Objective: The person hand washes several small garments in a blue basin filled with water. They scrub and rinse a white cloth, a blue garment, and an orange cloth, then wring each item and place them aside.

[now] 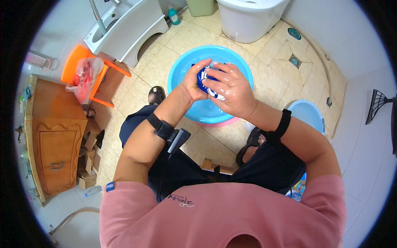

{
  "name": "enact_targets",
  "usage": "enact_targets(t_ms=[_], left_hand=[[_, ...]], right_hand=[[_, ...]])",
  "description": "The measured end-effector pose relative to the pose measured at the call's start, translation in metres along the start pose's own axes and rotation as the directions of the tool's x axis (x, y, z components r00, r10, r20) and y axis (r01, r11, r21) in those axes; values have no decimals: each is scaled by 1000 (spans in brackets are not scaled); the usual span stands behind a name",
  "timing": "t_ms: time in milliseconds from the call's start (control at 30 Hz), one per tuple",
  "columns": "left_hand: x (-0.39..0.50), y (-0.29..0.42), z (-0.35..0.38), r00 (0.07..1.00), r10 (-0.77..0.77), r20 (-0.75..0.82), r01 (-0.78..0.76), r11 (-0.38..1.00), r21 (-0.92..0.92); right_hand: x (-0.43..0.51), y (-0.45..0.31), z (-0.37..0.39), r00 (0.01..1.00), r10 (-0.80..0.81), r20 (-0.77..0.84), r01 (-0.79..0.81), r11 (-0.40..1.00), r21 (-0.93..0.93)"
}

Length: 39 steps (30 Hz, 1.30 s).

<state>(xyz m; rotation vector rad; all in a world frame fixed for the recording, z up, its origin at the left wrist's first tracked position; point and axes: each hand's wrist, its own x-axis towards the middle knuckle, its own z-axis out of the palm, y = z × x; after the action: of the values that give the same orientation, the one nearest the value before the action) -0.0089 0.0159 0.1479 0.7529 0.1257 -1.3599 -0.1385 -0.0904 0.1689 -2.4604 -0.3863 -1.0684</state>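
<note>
A wet blue-and-white item (203, 81), perhaps a bundled cloth or a packet, is gripped between both hands. My left hand (193, 81) cups it from the left, thumb along its top edge. My right hand (233, 88) lies over it from the right, its wet fingers spread across the surface and hiding much of it. Both hands are above a large light-blue plastic basin (173, 66) with water in it. Under that basin the rim of a pink basin (218, 123) shows.
A smaller blue basin (307, 116) is on the tiled floor at right. Further round are an orange plastic chair (73, 62) bearing a plastic bag, a wooden cabinet (57, 155), a white washboard sink (131, 28), a teal bottle (174, 16), a white tub (252, 21) and a floor drain (294, 61).
</note>
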Motion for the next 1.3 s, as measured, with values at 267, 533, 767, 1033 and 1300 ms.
enact_targets(t_ms=[267,533,767,1033,1300], left_hand=[[26,-8,-27,903,-414,-116,430,876,219],[33,-33,-27,934,-295,-201,353,685,638],[32,-48,-32,988,-79,-134,154,377,913],[25,-51,-35,990,10,-137,131,233,964],[11,71,-46,948,126,-291,100,753,651]], right_hand=[[-29,-4,22,963,-188,193,158,974,161],[-47,-19,44,862,-376,339,332,926,182],[-59,-35,61,719,-430,547,377,901,213],[-63,-48,75,633,-451,629,480,866,138],[18,-29,67,859,-149,489,295,926,-235]])
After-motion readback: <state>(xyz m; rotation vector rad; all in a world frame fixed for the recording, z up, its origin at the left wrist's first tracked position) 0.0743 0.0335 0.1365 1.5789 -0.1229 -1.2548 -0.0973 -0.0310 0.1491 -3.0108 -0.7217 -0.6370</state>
